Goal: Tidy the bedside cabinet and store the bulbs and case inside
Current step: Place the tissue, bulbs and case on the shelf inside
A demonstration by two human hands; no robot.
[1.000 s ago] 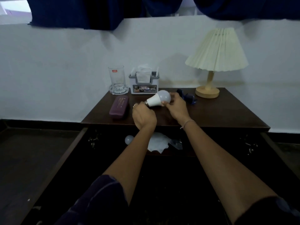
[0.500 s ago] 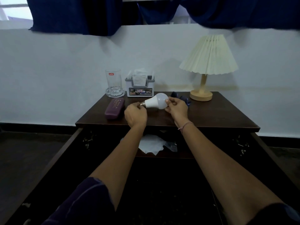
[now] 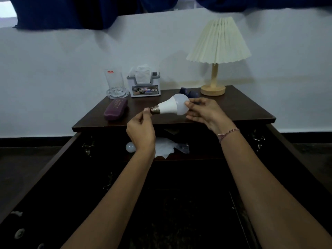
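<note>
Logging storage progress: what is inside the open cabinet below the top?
On the shelf of the cabinet lie a small white bulb, crumpled white paper and clear plastic. The left hand covers part of it; the rest is too dark.

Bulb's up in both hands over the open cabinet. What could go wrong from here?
The bulb is pinched only at its ends, left hand on the metal base, right hand on the dome; a slip could drop it. Inside, a second bulb lies loose and could get knocked.

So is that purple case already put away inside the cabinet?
No, the purple case lies on the cabinet top, left of the bulb held by both hands.
</note>
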